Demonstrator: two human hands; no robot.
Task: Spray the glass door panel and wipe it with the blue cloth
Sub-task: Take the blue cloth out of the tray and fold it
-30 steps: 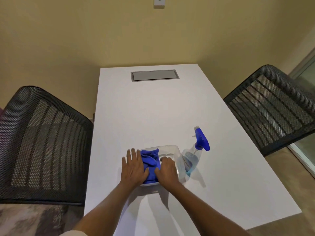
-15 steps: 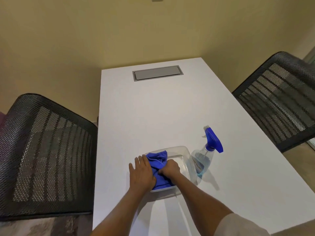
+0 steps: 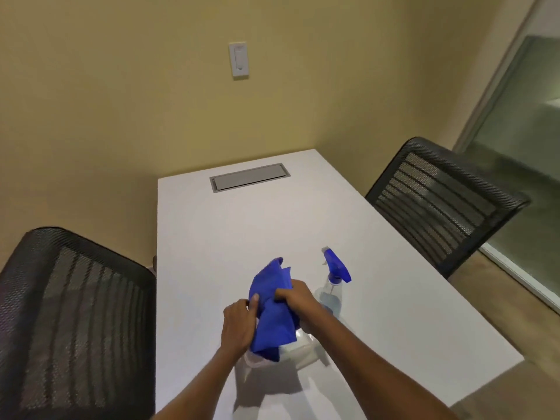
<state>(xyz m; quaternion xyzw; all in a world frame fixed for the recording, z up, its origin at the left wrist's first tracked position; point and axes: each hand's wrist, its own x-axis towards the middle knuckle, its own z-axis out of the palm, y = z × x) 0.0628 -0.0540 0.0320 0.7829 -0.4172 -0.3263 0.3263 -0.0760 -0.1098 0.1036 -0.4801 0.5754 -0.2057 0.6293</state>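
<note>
White table (image 3: pixel 242 225) with grey hatch (image 3: pixel 250 177), clear tub (image 3: pixel 298 348), two black mesh chairs, wall switch (image 3: pixel 239 59).

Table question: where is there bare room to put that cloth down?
The white table is bare between the grey hatch and the spray bottle, and along its left edge by the left chair. It is crowded near the person, where both hands hold the blue cloth over the clear tray.

a soft, matt blue cloth (image 3: pixel 272 310) above a clear plastic tub (image 3: pixel 298 348) on a smooth white matt table (image 3: pixel 242 231); clear plastic spray bottle (image 3: pixel 331 291), black mesh chairs (image 3: pixel 439 195), grey metal hatch (image 3: pixel 249 177), frosted glass door (image 3: pixel 527 153).
</note>
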